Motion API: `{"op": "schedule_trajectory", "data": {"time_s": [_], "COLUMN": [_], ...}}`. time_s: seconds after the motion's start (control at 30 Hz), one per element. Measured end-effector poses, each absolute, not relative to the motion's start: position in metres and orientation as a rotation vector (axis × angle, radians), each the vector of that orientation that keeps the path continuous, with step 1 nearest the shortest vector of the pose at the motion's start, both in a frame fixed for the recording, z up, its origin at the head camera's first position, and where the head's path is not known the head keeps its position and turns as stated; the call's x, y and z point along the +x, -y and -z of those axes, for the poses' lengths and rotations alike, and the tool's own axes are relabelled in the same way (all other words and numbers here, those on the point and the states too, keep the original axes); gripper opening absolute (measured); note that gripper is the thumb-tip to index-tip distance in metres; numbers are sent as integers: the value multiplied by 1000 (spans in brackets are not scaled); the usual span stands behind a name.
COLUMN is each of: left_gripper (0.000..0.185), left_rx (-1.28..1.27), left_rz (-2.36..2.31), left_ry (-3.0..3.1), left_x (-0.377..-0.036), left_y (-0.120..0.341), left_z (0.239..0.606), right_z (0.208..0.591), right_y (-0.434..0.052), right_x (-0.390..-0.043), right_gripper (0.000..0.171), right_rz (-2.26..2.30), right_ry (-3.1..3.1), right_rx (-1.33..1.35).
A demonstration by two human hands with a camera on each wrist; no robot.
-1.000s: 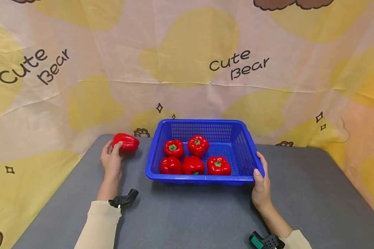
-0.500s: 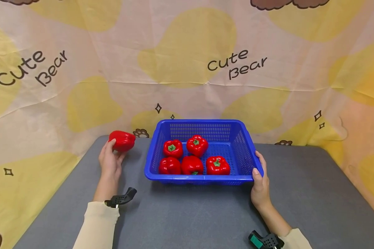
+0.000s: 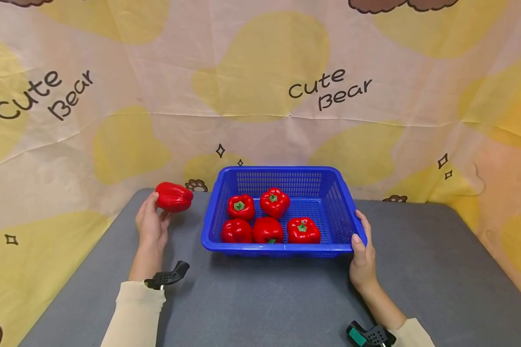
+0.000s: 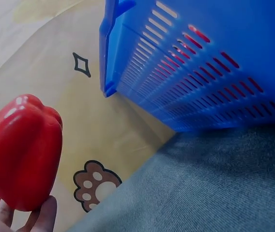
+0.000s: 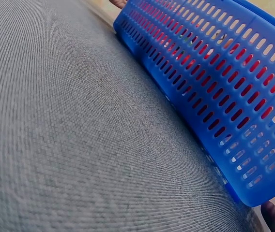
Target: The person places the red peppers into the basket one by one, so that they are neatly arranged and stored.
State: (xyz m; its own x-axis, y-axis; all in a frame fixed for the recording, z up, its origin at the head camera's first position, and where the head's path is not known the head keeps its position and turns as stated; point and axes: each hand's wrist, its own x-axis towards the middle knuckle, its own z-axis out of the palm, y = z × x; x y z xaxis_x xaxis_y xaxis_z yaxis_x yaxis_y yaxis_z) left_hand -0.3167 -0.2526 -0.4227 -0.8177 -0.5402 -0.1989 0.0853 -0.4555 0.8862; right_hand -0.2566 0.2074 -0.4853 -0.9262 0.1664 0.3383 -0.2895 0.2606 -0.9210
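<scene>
My left hand holds a red bell pepper by its left end, over the back left of the table. In the left wrist view, fingertips support that pepper from below. To the right stands a blue plastic basket with slotted walls. Several red peppers lie inside it, among them one at the front with a green stem and one at the back. My right hand grips the basket's right rim near the front corner, thumb on the near side.
A grey cloth-covered table carries the basket. Behind it hangs a pink and yellow printed sheet with lettering. Dark devices sit on both wrists, the left one close above the table.
The held pepper has turned in my left hand, whose thumb has moved from its front to its left end. The basket and right hand keep their places, apart from a slight view shift.
</scene>
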Motion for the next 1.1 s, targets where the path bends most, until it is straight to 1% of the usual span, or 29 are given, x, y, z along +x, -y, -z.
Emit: {"op": "schedule_trajectory", "data": {"time_s": [0.17,0.37,0.73,0.93,1.1], "left_gripper": [42,49,51,48,46], "left_rx": [609,541,365,252,227], "left_rz": [2349,2336,2309,2305,2308], "left_ry": [1291,1301,1331,1301,1290], "left_x": [-315,-312,-302,-297,-294], "left_y": [252,248,236,231,228], "left_z": [417,408,387,376,369], "right_z": [485,486,485,487,486], "right_y": [-207,-207,-208,-208,-207], "right_x": [-257,-258,-257,-257,-257], "right_gripper": [60,60,59,59,59], "right_rz": [-1706,-1709,-1709,-1720,-1719], "right_ry": [2184,2176,2156,2140,2152], "right_rx": [106,110,123,132,130]}}
